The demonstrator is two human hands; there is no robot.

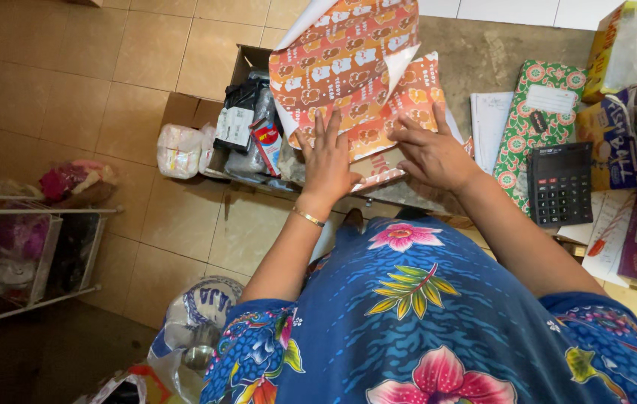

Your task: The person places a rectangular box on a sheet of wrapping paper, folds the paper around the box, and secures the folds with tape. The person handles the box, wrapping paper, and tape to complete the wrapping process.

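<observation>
A sheet of orange and red patterned wrapping paper (348, 67) lies over a flat box on the grey counter (483, 52), its far part curling up to show a white underside. My left hand (327, 161) lies flat on the paper's near left part, fingers spread. My right hand (430, 153) presses on the paper's near right edge, fingers pointing left. A gold bracelet (308, 217) circles my left wrist. Neither hand grips anything.
A black calculator (559, 184) sits to the right beside a green patterned wrapped parcel (539, 105) and stacked boxes (632, 45). An open cardboard box (247, 120) with packets stands on the tiled floor at the left. A white wire rack (26, 254) stands far left.
</observation>
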